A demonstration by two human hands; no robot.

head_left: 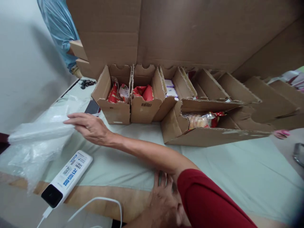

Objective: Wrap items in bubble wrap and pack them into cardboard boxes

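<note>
My right hand [91, 128], on the arm in a red sleeve, reaches across to the left. Its fingers are closed on the edge of a clear plastic bag [40, 139], which lies crumpled over the left end of the cloth. Below that hand rests a white power bank [71, 174] with blue print and a black end, a white cable plugged into it. At the bottom middle, partly behind the right arm, my left hand [163, 199] lies at the table's front edge, fingers apart and holding nothing.
Open cardboard bins [115, 110] stand in a row, some with red packets [143, 93] or white-and-purple boxes [171, 88]. A longer bin [199, 137] lies in front with wrapped packets. Tall cardboard [178, 31] rises behind. Keys [87, 83] lie back left; a person in blue [59, 31] stands beyond.
</note>
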